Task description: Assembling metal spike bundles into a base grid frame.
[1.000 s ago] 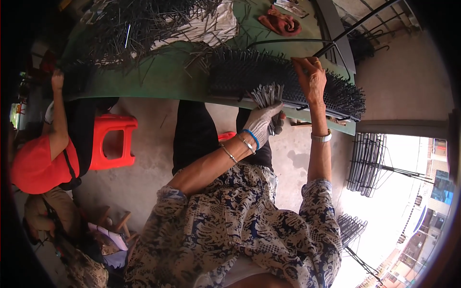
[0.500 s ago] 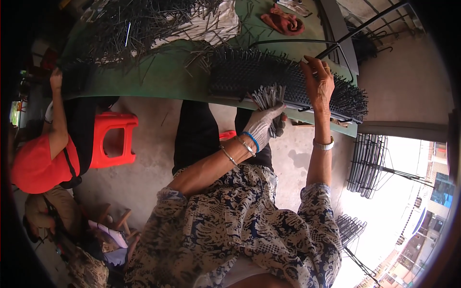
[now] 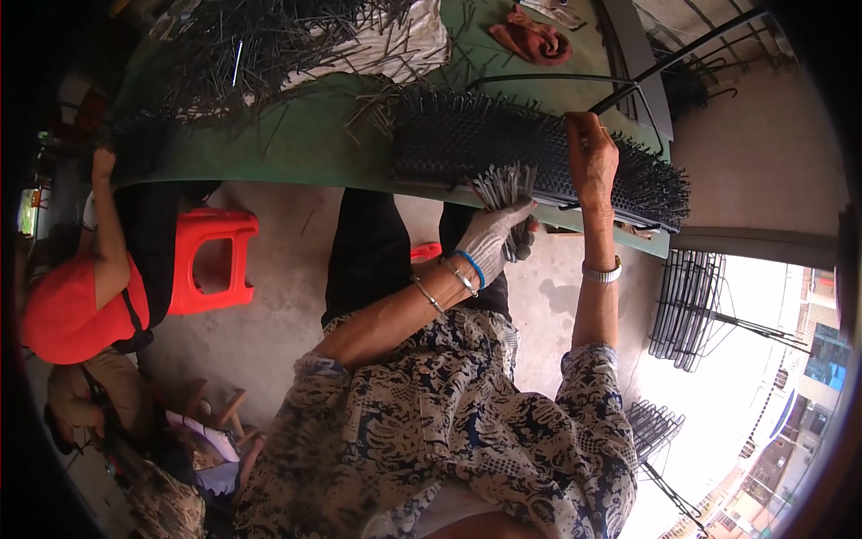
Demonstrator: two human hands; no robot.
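Note:
In my gloved left hand (image 3: pixel 490 235) is an upright bundle of thin grey metal rods (image 3: pixel 505 185), held by the table's near edge. My bare right hand (image 3: pixel 593 172) is above the right part of a long black perforated rack (image 3: pixel 485 139), its thumb and fingers pinched together. Whatever is between those fingertips is too small to make out. Many short dark rods (image 3: pixel 655 187) stand up from the rack, thickest at its right end and along its far side.
Loose dark rods (image 3: pixel 260 54) are heaped on a white cloth (image 3: pixel 404 43) on the green table (image 3: pixel 233 148). A red-brown rag (image 3: pixel 532 38) lies farther back. A bent black metal frame (image 3: pixel 691 56) rises at right. Left are a red stool (image 3: pixel 211 260) and a person in a red cap (image 3: pixel 81 305).
My right hand has shifted slightly left over the rack, and its fingers are drawn closer together. My left hand and its bundle have barely moved.

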